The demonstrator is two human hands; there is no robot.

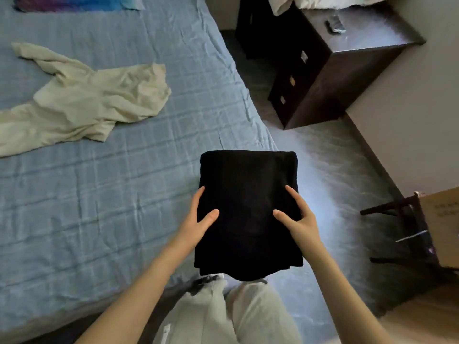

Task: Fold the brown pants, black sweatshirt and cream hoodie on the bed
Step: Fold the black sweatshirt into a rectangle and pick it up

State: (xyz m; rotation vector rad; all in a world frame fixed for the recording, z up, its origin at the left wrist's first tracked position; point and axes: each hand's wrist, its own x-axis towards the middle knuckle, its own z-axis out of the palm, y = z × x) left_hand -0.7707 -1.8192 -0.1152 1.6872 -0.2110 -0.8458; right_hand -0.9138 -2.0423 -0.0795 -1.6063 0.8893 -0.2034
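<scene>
The black sweatshirt (pixel 248 194) is folded into a thick rectangle and is held in the air over the bed's right edge and the floor. My left hand (pixel 198 219) grips its left side, thumb on top and fingers underneath. My right hand (pixel 298 217) grips its right side the same way. The cream hoodie (pixel 84 103) lies unfolded and crumpled on the blue bed (pixel 124 194), at the upper left, with its sleeves spread out. The brown pants are not in view.
A dark wooden nightstand (pixel 335 70) stands at the upper right beside the bed. A cardboard box (pixel 442 224) rests on a dark stool (pixel 402 219) at the right. A blue-purple cloth (pixel 74 2) lies at the bed's top edge.
</scene>
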